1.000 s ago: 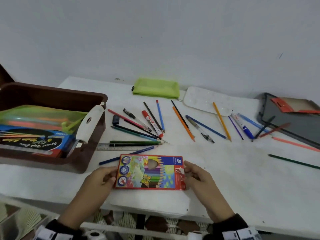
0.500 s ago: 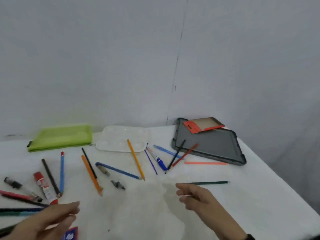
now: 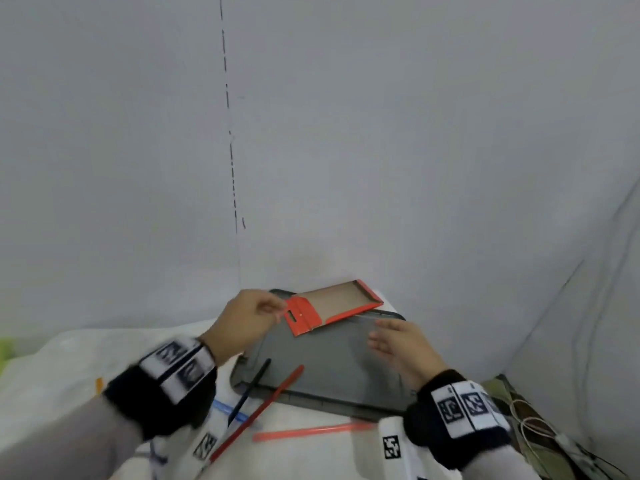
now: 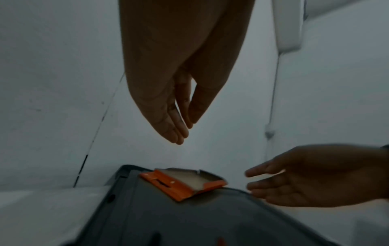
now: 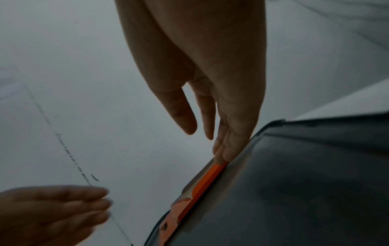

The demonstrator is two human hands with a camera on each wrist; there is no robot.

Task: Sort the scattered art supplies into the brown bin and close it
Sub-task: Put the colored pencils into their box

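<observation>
An open orange cardboard box [image 3: 341, 299] with a flat flap lies on the far end of a grey board [image 3: 329, 368]. My left hand [image 3: 277, 311] hovers at the flap with straight fingers and holds nothing; the left wrist view shows the left hand [image 4: 185, 131] above the box [image 4: 183, 183], apart from it. My right hand [image 3: 375, 337] is open over the board, fingers pointing left. In the right wrist view its fingertips [image 5: 221, 154] lie close to the box's orange edge [image 5: 202, 184]. The brown bin is out of view.
A black pencil [image 3: 249, 386] and a red pencil [image 3: 256, 410] lean on the board's near left edge. A salmon pencil [image 3: 311, 431] and a blue one [image 3: 225, 408] lie on the white table. Grey walls stand close behind and to the right.
The view has swung right, away from the bin. Both hands have let go of the coloured-pencil box and moved to the orange box on the grey board.
</observation>
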